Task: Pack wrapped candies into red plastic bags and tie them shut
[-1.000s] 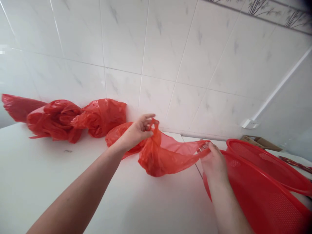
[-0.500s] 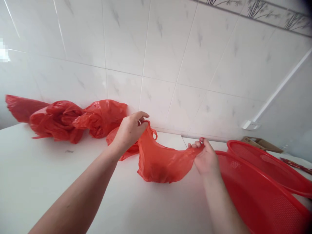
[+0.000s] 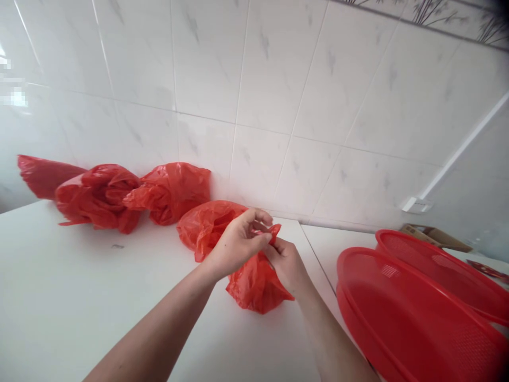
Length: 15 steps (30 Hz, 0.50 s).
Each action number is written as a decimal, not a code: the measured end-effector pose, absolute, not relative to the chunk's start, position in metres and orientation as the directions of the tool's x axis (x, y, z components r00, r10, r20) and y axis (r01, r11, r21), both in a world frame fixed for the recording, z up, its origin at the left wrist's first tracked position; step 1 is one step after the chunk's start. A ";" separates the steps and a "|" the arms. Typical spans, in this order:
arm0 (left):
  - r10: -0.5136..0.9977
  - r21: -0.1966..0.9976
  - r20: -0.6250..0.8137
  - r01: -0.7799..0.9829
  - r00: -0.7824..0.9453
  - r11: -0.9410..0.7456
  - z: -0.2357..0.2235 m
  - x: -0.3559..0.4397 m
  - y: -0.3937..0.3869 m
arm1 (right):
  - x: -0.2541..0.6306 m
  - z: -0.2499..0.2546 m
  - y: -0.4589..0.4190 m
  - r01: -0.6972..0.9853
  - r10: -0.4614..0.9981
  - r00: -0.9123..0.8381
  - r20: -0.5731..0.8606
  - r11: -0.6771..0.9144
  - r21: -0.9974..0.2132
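Observation:
A red plastic bag (image 3: pixel 258 286) hangs low over the white table, its top gathered between both hands. My left hand (image 3: pixel 242 239) pinches the gathered top with thumb and fingers. Close against it, my right hand (image 3: pixel 286 262) grips the same bag, with a small tip of red plastic sticking up between the hands. What the bag holds cannot be made out. Just behind my left hand lies another red bag (image 3: pixel 209 220) on the table, partly covered by the hand.
Several more red bags, among them a crumpled one (image 3: pixel 170 191), lie along the tiled wall at the left. Two red plastic baskets (image 3: pixel 397 297) stand at the right. Behind them is a cardboard box (image 3: pixel 437 239). A seam crosses the white table (image 3: pixel 159 297).
My hands have come together from the two stretched ends of the bag's opening. The right hand moved left, the left hand slightly right and down, and the bag's top is now bunched.

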<state>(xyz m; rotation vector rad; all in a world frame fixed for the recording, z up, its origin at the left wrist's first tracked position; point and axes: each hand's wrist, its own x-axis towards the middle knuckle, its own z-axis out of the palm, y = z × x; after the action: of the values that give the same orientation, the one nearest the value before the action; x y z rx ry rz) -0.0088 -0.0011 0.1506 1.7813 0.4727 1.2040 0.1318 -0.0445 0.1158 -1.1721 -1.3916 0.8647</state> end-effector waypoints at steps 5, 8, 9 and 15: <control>0.578 0.587 0.743 0.086 0.337 -0.805 0.117 -0.007 0.003 | 0.136 0.102 -0.029 0.021 0.953 0.230 0.199 0.200 -0.980; 0.524 0.509 0.730 0.161 0.438 -0.845 0.099 -0.004 0.011 | 0.133 0.094 -0.022 -0.067 0.951 0.235 0.200 0.221 -0.973; 0.538 0.508 0.723 0.194 0.433 -0.839 0.097 -0.004 0.014 | 0.132 0.093 -0.019 -0.079 0.952 0.232 0.200 0.223 -0.972; 0.622 0.565 0.729 0.264 0.285 -0.782 0.105 0.001 0.027 | 0.135 0.106 -0.001 0.033 0.926 0.230 0.299 0.300 -0.953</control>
<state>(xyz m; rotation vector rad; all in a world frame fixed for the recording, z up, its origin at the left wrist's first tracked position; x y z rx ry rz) 0.0011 0.0270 0.1049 2.2247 0.8035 1.4971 0.1347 -0.0014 0.1057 -1.0829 -1.1644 0.8175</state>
